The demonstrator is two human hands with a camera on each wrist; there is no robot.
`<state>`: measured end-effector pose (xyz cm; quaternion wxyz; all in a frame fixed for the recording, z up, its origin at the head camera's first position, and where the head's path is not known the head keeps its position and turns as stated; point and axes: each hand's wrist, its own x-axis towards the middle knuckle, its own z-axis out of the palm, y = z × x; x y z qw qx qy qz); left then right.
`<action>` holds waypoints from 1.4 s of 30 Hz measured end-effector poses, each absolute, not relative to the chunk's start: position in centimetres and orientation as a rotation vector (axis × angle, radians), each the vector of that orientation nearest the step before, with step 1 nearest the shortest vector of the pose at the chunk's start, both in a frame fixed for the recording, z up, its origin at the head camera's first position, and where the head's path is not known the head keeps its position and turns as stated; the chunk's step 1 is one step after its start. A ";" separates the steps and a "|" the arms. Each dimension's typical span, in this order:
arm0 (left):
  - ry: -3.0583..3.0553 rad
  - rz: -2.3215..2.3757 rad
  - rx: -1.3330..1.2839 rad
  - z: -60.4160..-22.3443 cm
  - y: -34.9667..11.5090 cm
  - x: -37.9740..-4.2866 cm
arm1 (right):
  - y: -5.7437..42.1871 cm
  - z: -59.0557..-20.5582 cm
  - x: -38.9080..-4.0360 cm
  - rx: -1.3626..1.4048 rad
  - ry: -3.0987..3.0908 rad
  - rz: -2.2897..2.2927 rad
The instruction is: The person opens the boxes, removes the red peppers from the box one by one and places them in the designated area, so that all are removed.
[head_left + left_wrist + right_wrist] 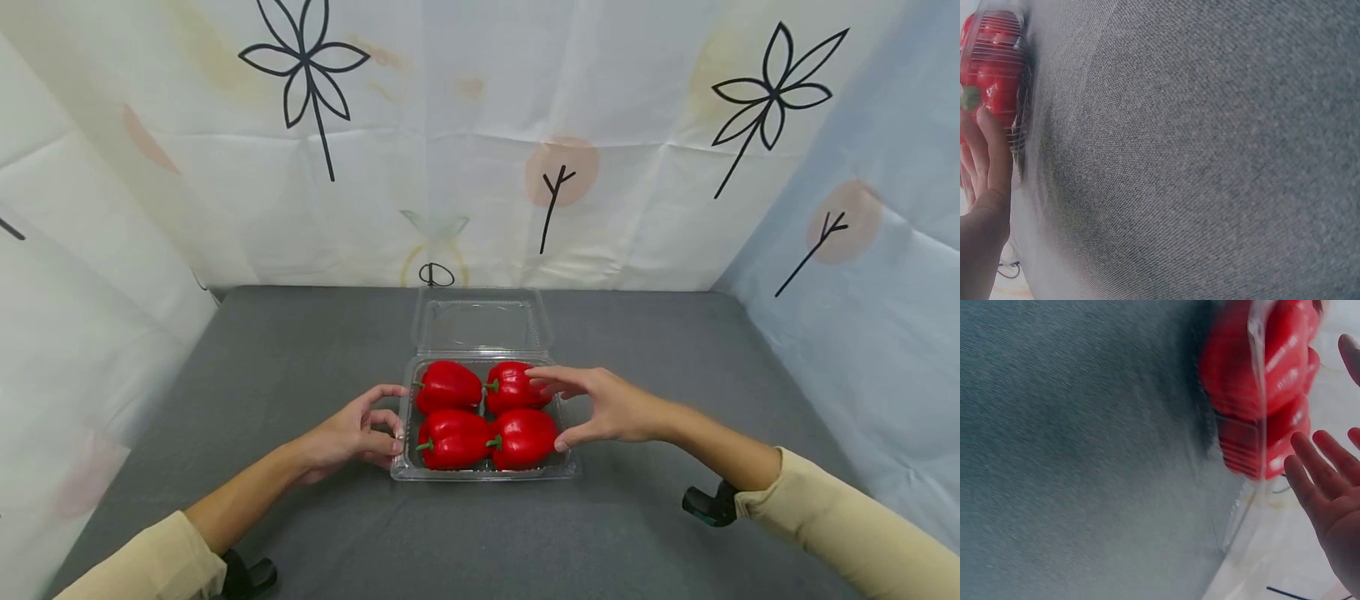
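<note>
A clear plastic clamshell box (487, 476) lies unlatched on the table, its lid (482, 323) folded back toward the wall. Inside sit several red bell peppers in two rows, among them a back left one (448, 387) and a front right one (527, 439), green stems pointing left. My left hand (356, 433) rests with loosely bent fingers against the box's left wall; the left wrist view has its fingertips beside that wall. Over the right side my right hand (607, 407) is spread, fingers above the back right pepper (507, 392), thumb near the front right one. It holds nothing.
A dark grey cloth covers the table (315, 350). White patterned fabric (480, 167) hangs behind it and along both sides. Black straps with camera mounts (711, 505) sit at both wrists, below beige sleeves.
</note>
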<state>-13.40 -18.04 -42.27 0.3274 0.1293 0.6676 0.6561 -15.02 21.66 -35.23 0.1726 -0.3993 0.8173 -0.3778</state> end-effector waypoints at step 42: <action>1.717 1.732 0.314 -41.9 -17.8 -13.4 | 18.8 -36.8 -15.3 -1.095 2.453 -0.718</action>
